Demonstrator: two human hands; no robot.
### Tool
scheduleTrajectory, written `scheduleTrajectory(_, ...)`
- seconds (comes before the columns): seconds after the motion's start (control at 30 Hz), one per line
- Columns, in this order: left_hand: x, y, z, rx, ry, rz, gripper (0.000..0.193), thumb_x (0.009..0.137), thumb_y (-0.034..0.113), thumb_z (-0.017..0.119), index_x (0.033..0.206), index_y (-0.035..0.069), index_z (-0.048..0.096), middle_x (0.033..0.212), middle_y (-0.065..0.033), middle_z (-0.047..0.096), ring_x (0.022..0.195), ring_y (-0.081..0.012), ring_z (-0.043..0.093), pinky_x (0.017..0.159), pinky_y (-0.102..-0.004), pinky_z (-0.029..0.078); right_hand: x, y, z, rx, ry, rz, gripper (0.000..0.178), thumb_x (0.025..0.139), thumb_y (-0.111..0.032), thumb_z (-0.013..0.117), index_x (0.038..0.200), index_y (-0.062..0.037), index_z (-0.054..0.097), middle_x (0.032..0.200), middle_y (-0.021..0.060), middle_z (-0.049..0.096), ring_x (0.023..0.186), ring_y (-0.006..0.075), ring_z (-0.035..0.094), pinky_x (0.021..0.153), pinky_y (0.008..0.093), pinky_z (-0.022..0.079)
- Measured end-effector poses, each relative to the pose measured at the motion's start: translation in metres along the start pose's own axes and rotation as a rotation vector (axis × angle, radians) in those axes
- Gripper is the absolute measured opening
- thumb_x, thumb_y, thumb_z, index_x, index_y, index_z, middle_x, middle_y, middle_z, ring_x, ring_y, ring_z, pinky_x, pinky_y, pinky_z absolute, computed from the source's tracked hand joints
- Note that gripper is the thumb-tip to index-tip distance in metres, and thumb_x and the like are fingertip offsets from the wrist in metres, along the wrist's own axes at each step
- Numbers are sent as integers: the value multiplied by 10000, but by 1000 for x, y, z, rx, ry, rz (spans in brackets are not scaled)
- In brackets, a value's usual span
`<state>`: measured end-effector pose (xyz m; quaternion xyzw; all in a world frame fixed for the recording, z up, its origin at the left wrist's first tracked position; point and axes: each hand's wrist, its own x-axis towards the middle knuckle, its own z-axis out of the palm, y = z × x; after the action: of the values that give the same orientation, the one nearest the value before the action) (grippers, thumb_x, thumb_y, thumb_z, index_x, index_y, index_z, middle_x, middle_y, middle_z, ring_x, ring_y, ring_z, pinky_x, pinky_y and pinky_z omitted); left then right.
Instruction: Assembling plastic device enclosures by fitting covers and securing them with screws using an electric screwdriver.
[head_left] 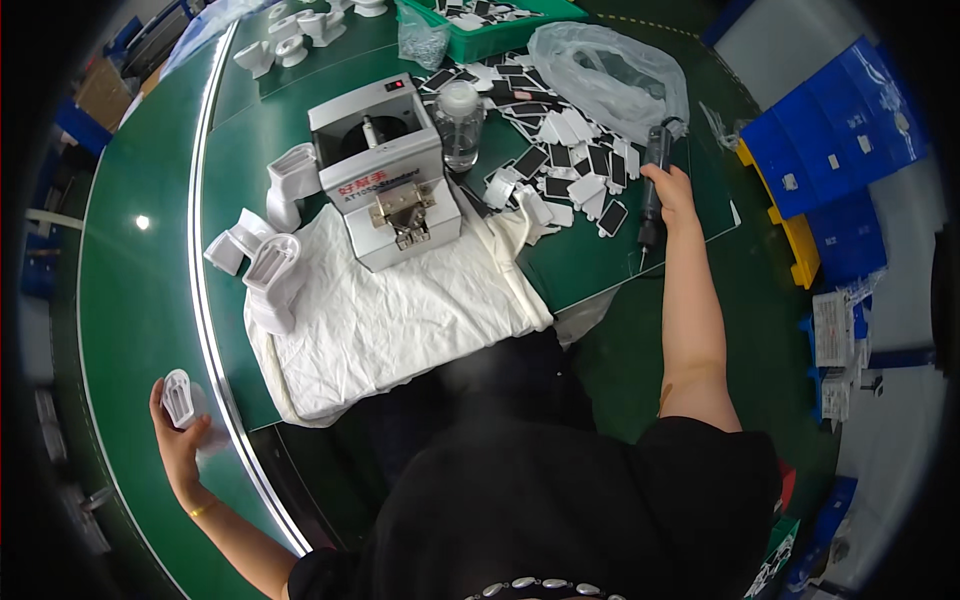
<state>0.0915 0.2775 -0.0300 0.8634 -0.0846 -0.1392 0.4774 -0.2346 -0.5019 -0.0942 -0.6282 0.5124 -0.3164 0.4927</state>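
Observation:
Over the conveyor strip at the far left, my left hand [182, 440] is closed around a white plastic housing [178, 397] with a hollow, ribbed end facing up. My right hand [672, 195] grips a dark electric screwdriver [653, 190] at the table's right edge, its thin bit pointing toward me. Several similar white housings [272, 272] stand at the left of a white cloth [370, 325]. Behind the cloth's middle is a grey-white screw feeder [385, 170] with a metal outlet at its front.
A clear bottle [460, 125] stands beside the feeder. Small black-and-white flat pieces [560, 165] are heaped to its right, near a clear plastic bag [610, 75] and a green bin [500, 38]. More white parts [290, 50] lie at the back left. Blue bins [830, 130] rise at the right.

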Motion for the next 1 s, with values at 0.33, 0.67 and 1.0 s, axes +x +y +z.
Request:
scheduleTrajectory(0.33, -74, 139, 229, -493, -206, 321, 1290, 453, 417, 977, 1483, -7, 325, 1345, -109, 508, 1206, -228, 533, 1045, -357, 416, 4, 37, -4, -360, 183, -257, 613, 792, -228, 738, 1308, 42, 544, 1227, 194, 613, 1038, 255, 630, 869, 332, 499)
scheduleTrajectory(0.67, -82, 123, 322, -499, -360, 457, 1301, 538, 142, 969, 1549, 56, 154, 1448, -147, 413, 1296, -253, 470, 1096, -379, 386, -148, -17, 19, -1123, -202, -858, 658, 831, -439, 729, 1319, -24, 578, 1342, 144, 588, 1368, 310, 421, 1156, 504, 237)
scheduleTrajectory(1.0, -85, 118, 324, -542, -346, 539, 1401, 526, 140, 973, 1566, 100, 35, 1461, -217, 399, 1318, -314, 483, 1084, -433, 413, -226, -1, 24, -893, -444, -1054, 319, 782, -101, 750, 1091, -39, 700, 1241, 90, 663, 1301, 276, 514, 1144, 521, 268)
